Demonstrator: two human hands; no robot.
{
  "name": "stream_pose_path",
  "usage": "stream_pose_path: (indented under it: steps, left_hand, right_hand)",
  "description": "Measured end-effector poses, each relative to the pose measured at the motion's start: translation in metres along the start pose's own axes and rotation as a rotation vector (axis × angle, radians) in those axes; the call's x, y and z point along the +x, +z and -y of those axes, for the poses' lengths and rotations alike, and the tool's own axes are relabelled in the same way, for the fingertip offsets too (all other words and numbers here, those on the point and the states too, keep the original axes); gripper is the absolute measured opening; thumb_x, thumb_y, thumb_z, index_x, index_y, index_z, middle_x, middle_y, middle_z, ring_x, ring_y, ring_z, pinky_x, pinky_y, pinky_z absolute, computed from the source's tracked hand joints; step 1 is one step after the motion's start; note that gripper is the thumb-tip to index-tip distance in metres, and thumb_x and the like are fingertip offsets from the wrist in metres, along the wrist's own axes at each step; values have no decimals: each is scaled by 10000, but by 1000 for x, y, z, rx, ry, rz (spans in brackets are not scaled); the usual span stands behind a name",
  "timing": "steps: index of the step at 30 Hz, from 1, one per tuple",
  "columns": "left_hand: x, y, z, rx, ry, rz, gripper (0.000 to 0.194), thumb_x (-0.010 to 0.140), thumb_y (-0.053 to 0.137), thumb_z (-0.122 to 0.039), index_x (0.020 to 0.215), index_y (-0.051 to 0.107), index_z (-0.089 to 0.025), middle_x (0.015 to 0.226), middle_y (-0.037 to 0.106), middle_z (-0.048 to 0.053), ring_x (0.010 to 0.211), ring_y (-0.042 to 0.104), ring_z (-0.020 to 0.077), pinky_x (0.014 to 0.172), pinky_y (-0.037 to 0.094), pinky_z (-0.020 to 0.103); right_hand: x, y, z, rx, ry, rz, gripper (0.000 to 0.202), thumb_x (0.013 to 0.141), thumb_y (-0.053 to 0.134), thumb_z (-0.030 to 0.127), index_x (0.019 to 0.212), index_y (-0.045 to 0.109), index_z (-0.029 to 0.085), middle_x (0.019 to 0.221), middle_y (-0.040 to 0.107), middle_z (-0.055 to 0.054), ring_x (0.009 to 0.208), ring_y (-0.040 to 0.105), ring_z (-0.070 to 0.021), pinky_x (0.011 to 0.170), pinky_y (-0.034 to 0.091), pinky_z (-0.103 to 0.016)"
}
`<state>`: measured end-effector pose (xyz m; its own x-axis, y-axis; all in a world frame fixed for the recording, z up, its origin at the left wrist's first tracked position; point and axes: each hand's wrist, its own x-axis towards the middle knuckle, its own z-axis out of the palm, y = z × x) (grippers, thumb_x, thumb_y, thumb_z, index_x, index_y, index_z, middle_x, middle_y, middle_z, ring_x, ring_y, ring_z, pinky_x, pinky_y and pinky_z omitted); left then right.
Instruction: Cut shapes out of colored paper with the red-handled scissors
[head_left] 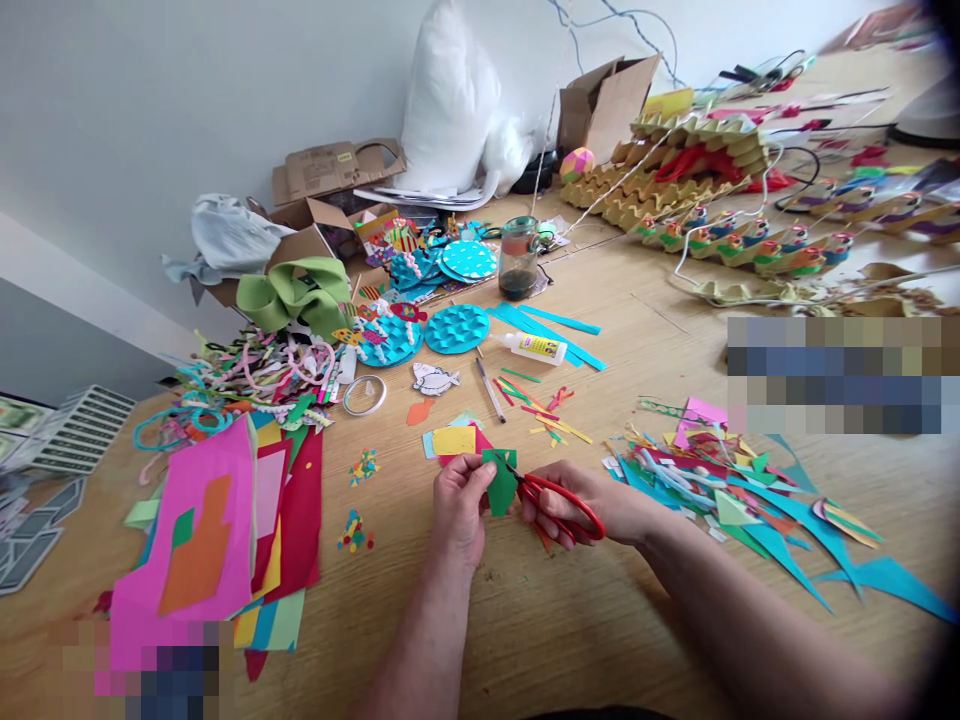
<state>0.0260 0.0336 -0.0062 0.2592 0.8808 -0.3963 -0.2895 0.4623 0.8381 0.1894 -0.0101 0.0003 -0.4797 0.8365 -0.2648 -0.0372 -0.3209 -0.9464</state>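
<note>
Between thumb and fingers, my left hand (pixel 461 505) pinches a piece of green paper (pixel 501 490). My right hand (pixel 577 500) grips red-handled scissors (pixel 592 515), whose blades meet the upper part of that paper. Just beyond the left hand lie a yellow paper piece (pixel 454 441) and a few other coloured scraps. Farther off are a fish cut-out with drawn lines (pixel 435 380), an orange paper fish (pixel 420 411), a pen (pixel 491 390) and thin paper strips (pixel 555 420). Small paper bits (pixel 355 531) sit in little heaps left of my left hand.
Coloured paper sheets (pixel 214 520) are stacked at left, offcuts (pixel 720 490) heaped at right. A glue bottle (pixel 536 348), a tape roll (pixel 364 396), blue scalloped discs (pixel 456 329) and a glass jar of dark liquid (pixel 518 260) stand beyond. Egg cartons (pixel 622 190) fill the far right.
</note>
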Motion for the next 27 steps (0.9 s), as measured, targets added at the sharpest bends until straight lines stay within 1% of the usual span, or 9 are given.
stream_pose_path:
  steps: [6, 11, 18, 27]
  left_hand:
    - [0, 0, 1, 2, 5, -1, 249, 588, 741, -305, 702, 587, -146, 598, 598, -16, 481, 504, 85, 470, 391, 207]
    - [0, -1, 2, -4, 13, 27, 222, 600, 731, -287, 686, 589, -140, 571, 588, -18, 466, 481, 78, 465, 380, 205]
    - [0, -2, 2, 28, 13, 59, 201, 611, 714, -288, 680, 592, -144, 589, 599, -11, 460, 484, 78, 494, 400, 221]
    - [1, -3, 3, 18, 9, 76, 202, 630, 701, -281, 694, 576, -137, 568, 589, -14, 451, 478, 75, 468, 402, 211]
  right_hand:
    - [0, 1, 0, -13, 15, -4, 637, 714, 516, 728, 805, 585, 102, 555, 539, 10, 390, 462, -56, 326, 285, -149]
    - [0, 0, 0, -13, 4, 2, 641, 707, 530, 726, 804, 586, 94, 555, 541, 4, 392, 469, -61, 329, 286, -150]
    - [0, -1, -2, -9, -15, 31, 650, 709, 521, 731, 836, 580, 96, 579, 549, -6, 454, 513, -85, 369, 319, -161]
    - [0, 0, -2, 11, -32, 38, 643, 710, 528, 725, 832, 574, 96, 585, 552, -12, 463, 520, -92, 371, 328, -161]
